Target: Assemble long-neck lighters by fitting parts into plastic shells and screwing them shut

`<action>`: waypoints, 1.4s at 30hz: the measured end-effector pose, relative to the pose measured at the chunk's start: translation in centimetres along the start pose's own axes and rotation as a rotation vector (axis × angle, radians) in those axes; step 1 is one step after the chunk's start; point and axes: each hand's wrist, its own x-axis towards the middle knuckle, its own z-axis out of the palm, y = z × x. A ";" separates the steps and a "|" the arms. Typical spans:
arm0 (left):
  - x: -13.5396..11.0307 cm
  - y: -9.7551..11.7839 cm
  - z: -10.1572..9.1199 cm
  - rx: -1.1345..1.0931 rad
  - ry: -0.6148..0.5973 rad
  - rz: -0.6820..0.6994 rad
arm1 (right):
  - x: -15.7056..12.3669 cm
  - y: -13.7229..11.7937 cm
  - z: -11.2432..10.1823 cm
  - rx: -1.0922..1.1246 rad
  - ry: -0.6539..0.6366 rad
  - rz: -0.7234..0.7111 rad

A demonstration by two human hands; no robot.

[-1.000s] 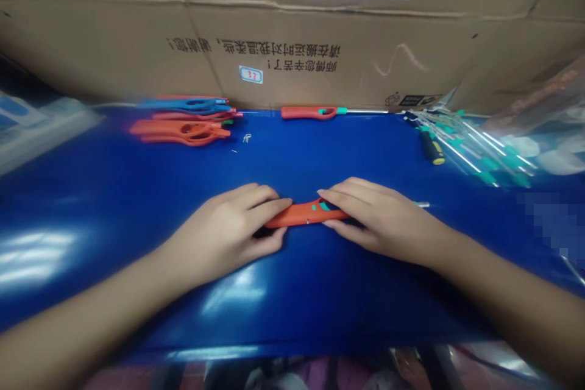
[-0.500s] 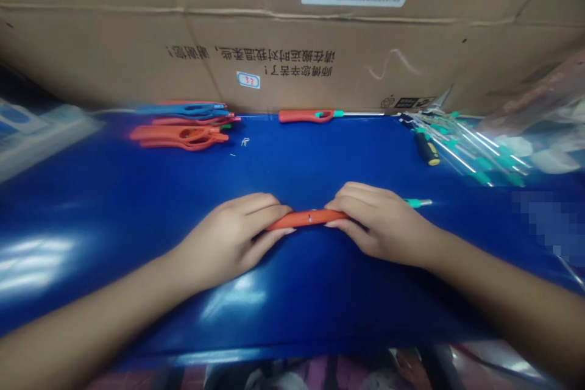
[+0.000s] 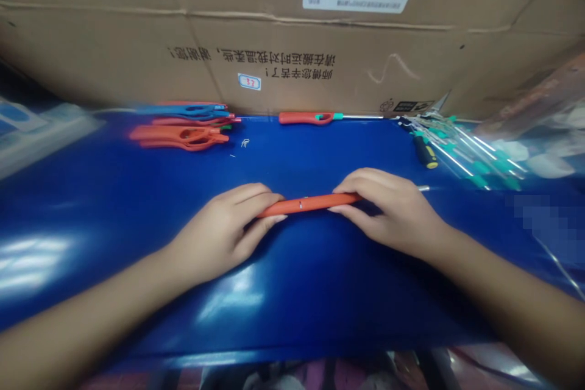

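An orange gas lighter [image 3: 311, 202] is held edge-on above the blue table, stretched between both hands. My left hand [image 3: 233, 222] pinches its left end with thumb and fingers. Around the right part my right hand [image 3: 388, 201] is closed, hiding much of that side. A short metal tip shows beyond the right knuckles. Farther back lies another orange lighter [image 3: 304, 117] with a green collar and a metal rod, beside the cardboard. To its left is a pile of orange lighter handles [image 3: 178, 136] with blue handles [image 3: 192, 111] behind.
A large cardboard box [image 3: 256, 30] walls off the back. At the right lie several metal rods with green parts [image 3: 461, 152] and a black-and-yellow screwdriver [image 3: 426, 152]. Small white bits [image 3: 245, 142] rest near the handle pile. A blurred clear plastic item [image 3: 50, 134] stands far left.
Both hands have moved slightly up and away from me with the lighter. My right hand has shifted a little right, and less of the lighter's green end shows past it.
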 end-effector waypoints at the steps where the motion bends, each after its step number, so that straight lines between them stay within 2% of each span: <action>1: 0.0 -0.1 0.0 -0.001 0.003 0.005 | 0.0 0.0 0.0 -0.017 0.004 0.000; 7: 0.2 -0.4 0.2 -0.061 0.006 0.033 | -0.4 -0.4 0.1 -0.121 -0.009 -0.003; 13: 0.1 0.3 0.4 -0.150 -0.062 -0.053 | -0.2 -0.4 0.0 -0.122 -0.074 -0.021; 15: 0.2 0.7 0.5 -0.269 -0.076 -0.183 | 0.0 -0.3 0.1 -0.096 -0.102 -0.041; 19: 0.6 1.5 0.6 -0.847 -0.211 -0.664 | 0.2 -0.4 0.3 -0.064 -0.134 -0.140; 20: 0.7 1.5 0.6 -0.976 -0.244 -0.741 | 0.1 -0.6 0.3 -0.070 -0.148 -0.160; 22: 0.9 1.7 0.5 -1.113 -0.256 -0.788 | 0.0 -0.9 0.4 -0.090 -0.169 -0.172; 25: 0.9 1.8 0.5 -1.022 -0.193 -0.694 | -0.2 -1.2 0.6 -0.096 -0.172 -0.151; 30: 0.3 1.7 0.8 -0.444 -0.035 -0.237 | -0.3 -1.1 0.8 -0.054 -0.148 -0.203; 33: -0.1 1.4 1.1 -0.289 -0.037 -0.055 | -0.3 -1.2 1.0 -0.021 -0.133 -0.277; 36: -0.3 1.4 1.3 -0.273 -0.053 0.015 | -0.5 -1.5 1.2 0.030 -0.103 -0.304; 42: -0.3 1.6 1.4 -0.302 -0.056 0.041 | -0.5 -2.2 1.4 0.121 -0.067 -0.244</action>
